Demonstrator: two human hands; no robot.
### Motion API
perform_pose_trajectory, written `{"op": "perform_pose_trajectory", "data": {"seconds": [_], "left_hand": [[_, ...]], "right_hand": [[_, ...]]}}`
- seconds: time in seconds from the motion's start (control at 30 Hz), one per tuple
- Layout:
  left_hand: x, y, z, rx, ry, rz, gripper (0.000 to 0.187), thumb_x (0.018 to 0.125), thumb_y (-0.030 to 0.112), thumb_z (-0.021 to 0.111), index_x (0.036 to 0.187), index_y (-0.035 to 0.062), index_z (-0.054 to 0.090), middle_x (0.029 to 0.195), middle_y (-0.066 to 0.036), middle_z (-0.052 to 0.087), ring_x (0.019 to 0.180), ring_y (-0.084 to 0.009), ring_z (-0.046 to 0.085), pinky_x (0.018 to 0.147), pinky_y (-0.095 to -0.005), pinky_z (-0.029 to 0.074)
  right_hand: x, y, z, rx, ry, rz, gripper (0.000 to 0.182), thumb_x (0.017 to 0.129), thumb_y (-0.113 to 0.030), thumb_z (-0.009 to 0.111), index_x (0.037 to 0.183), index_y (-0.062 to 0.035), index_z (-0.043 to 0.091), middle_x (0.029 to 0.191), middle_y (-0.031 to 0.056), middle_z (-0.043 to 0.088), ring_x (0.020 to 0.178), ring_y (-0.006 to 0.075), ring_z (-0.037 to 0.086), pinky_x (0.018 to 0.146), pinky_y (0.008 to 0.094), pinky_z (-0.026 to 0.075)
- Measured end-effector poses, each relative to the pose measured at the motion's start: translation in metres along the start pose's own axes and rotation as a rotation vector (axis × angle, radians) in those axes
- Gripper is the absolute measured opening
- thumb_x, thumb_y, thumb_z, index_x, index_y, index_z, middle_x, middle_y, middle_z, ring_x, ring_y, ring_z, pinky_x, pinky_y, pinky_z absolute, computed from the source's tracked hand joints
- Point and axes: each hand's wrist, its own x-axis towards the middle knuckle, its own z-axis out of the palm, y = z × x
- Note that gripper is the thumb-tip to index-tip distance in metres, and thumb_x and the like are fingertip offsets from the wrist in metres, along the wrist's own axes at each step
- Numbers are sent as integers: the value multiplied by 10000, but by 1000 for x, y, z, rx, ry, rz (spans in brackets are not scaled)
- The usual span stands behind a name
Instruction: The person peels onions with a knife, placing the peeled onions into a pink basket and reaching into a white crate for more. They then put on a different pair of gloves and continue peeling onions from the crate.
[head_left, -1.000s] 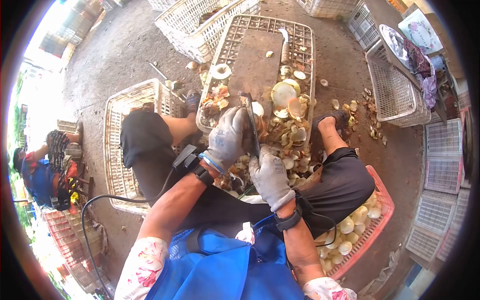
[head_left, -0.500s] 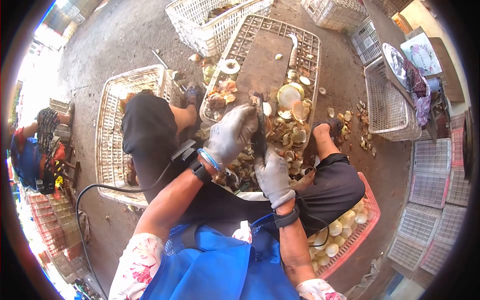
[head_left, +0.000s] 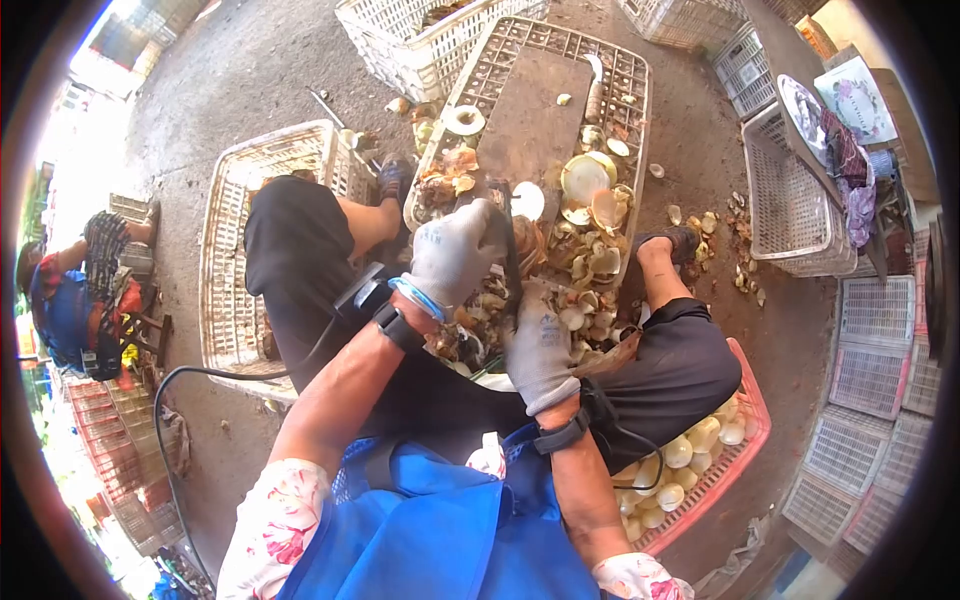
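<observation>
My left hand [head_left: 452, 255], in a grey glove, is closed beside the upper part of a long, narrow dark tool [head_left: 513, 262]. What its fingers hold is hidden. My right hand [head_left: 541, 350], gloved too, is closed at the tool's lower end; the tool's kind cannot be made out. Both hands are between my knees, over a heap of onion skins and trimmings [head_left: 590, 262]. Just beyond them lies a pale onion slice [head_left: 527, 201]. A brown board [head_left: 535, 105] rests on the upturned crate [head_left: 632, 90] in front. On it lies a hooked knife [head_left: 594, 100] with a wooden handle.
A white crate [head_left: 212, 270] stands by my left leg. By my right leg is a red crate [head_left: 755, 440] of peeled onions [head_left: 678, 452]. More crates [head_left: 865, 380] line the right side. A person [head_left: 75, 300] sits at far left. Onion scraps [head_left: 708, 225] litter the floor.
The view has shifted slightly, so the crates sit further right in it. My left hand has drawn back a little to the left, and the pale onion slice beyond it shows more fully.
</observation>
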Motion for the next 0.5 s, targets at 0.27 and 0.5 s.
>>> {"op": "perform_pose_trajectory", "data": {"seconds": [0.27, 0.5], "left_hand": [[-5, 10, 0, -170, 73, -46, 190, 863, 124, 677, 1043, 76, 639, 886, -137, 706, 795, -316, 706, 697, -390, 548], [-12, 17, -1, -266, 115, -78, 235, 853, 138, 689, 1056, 43, 618, 896, -157, 713, 796, -297, 719, 708, -376, 552]], "right_hand": [[-2, 12, -2, 24, -37, -16, 241, 892, -102, 623, 1106, -4, 572, 845, 221, 654, 830, 428, 645, 717, 500, 498], [4, -3, -11, 93, -100, 100, 257, 881, -88, 622, 1117, -4, 568, 861, 221, 658, 834, 417, 651, 731, 493, 499]]}}
